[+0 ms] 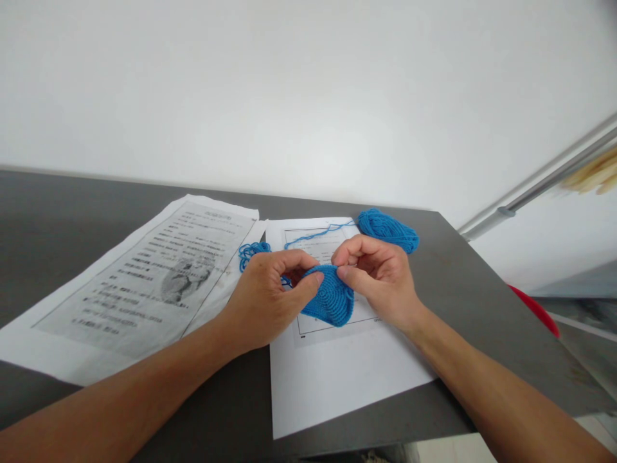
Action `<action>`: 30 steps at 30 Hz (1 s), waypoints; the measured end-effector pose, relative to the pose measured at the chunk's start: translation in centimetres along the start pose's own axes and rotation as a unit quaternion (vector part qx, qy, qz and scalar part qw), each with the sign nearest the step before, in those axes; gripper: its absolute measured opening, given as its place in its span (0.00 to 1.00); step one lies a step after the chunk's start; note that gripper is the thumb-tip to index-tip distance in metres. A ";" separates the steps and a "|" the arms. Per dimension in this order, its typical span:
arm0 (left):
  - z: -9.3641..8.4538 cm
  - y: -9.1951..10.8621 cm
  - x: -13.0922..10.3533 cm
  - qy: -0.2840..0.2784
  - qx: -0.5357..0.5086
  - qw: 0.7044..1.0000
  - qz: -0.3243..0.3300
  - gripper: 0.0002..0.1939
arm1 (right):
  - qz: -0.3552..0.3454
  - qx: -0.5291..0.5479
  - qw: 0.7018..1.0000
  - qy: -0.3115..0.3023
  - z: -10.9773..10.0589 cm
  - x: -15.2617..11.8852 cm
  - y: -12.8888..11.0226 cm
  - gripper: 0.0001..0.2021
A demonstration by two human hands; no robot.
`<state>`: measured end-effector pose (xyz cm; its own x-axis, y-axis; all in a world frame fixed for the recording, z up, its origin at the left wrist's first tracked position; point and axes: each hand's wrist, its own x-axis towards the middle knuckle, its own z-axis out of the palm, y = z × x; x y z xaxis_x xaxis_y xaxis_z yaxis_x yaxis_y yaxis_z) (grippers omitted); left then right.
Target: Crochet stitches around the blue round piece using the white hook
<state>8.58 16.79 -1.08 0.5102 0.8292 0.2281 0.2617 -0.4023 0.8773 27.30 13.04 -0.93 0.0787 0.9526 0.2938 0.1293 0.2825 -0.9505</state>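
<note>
A round blue crocheted piece point(332, 297) hangs between both hands above a printed sheet point(308, 386). My left hand point(270, 292) pinches its upper left edge between thumb and fingers. At the upper right edge, my right hand point(378, 273) grips it between thumb and index finger. Behind my right hand lies a blue yarn skein point(388, 230), from which a strand runs left across the sheet. A loose tangle of blue yarn point(253, 252) sits just beyond my left hand, partly hidden by it. No hook can be made out.
Another printed page point(159, 276) with a grey picture lies on the left of the dark table point(463, 302). A white wall point(289, 96) rises behind the table. Past its right edge are a metal rail point(544, 183) and a red object point(535, 310).
</note>
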 end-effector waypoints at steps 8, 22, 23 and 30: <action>0.1 0.1 0.1 0.004 0.013 1.000 0.011 0.11 | 0.007 -0.015 1.000 0.003 0.1 0.0 -0.2 0.02; 0.0 0.0 0.2 0.003 0.010 0.999 0.032 0.10 | -0.002 -0.025 1.000 -0.005 0.0 -0.2 0.2 0.02; 0.0 0.1 0.1 0.003 0.009 0.999 0.032 0.10 | -0.003 -0.026 1.000 -0.004 0.0 -0.2 0.2 0.02; 0.1 0.3 0.2 0.001 0.013 0.999 0.033 0.09 | -0.002 -0.033 0.999 -0.006 0.0 -0.2 0.1 0.02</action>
<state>8.83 16.77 -0.82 0.5250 0.8013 0.2870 0.2478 -0.4665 0.8491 27.34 12.89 -1.11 0.0661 0.9530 0.2957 0.1949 0.2783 -0.9405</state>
